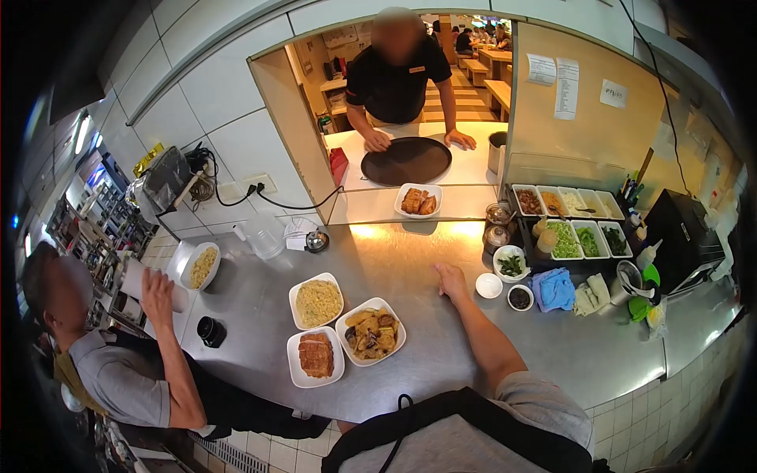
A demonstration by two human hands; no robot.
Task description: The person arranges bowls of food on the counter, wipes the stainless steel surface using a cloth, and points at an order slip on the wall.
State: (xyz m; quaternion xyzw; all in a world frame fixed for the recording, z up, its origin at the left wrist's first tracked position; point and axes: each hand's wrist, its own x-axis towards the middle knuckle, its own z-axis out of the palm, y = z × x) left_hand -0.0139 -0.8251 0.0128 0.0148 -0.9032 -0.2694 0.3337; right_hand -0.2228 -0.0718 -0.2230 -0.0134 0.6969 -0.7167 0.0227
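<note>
My right hand [452, 282] reaches forward over the steel counter, its fingers partly extended and nothing visible in them. Beyond it, a white bowl of browned meat pieces [419, 201] sits on the ledge of the serving window. To the right of my hand is a small white dish [489, 285]. Left of my arm stand three square white bowls close together: one of fried rice [318, 303], one of mixed stew [371, 333] and one of sliced fried cutlet [316, 356]. My left hand is out of sight.
Behind the window, a person [398, 79] stands by a dark oval tray [406, 162]. A co-worker [126, 355] at left holds a pale container near a rice bowl [201, 266]. Topping trays [566, 239], jars [496, 238] and a blue cloth [553, 289] are at right.
</note>
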